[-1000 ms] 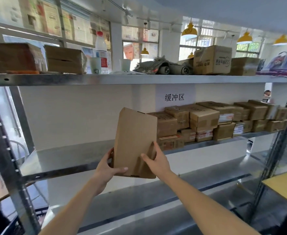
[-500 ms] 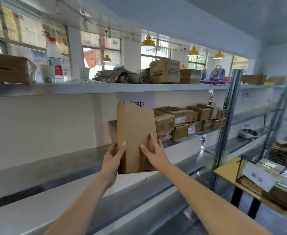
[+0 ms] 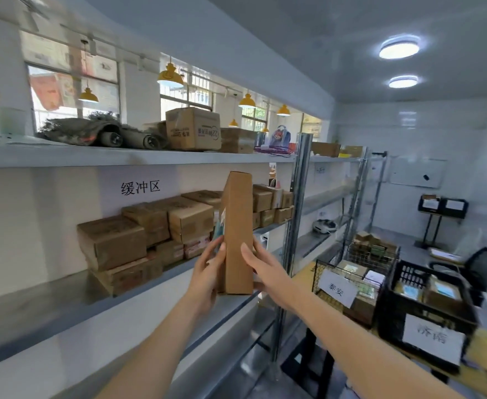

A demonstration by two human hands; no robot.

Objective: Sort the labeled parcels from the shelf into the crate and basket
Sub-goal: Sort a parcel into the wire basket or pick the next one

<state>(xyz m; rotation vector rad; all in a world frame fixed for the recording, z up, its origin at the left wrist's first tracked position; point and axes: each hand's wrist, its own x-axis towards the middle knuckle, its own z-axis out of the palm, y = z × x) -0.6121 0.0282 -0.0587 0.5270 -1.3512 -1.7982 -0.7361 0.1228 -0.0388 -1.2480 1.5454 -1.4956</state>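
Head cam: both hands are up in front of the shelf (image 3: pixel 138 158), holding a flat cardboard parcel (image 3: pixel 238 226) upright, narrow edge toward the camera. Left hand (image 3: pixel 207 269) has its fingers (image 3: pixel 217 249) wrapped on the left face, where a bit of label peeks out. Right hand (image 3: pixel 265 269) fingers clamp the right side, thumb on the front edge. More boxes (image 3: pixel 150 226) are stacked on the middle shelf right behind it. Off to the right on a yellow desk (image 3: pixel 481 367) sit a wire basket (image 3: pixel 348 280) and a black crate (image 3: pixel 426 312), each with a white tag and parcels already inside.
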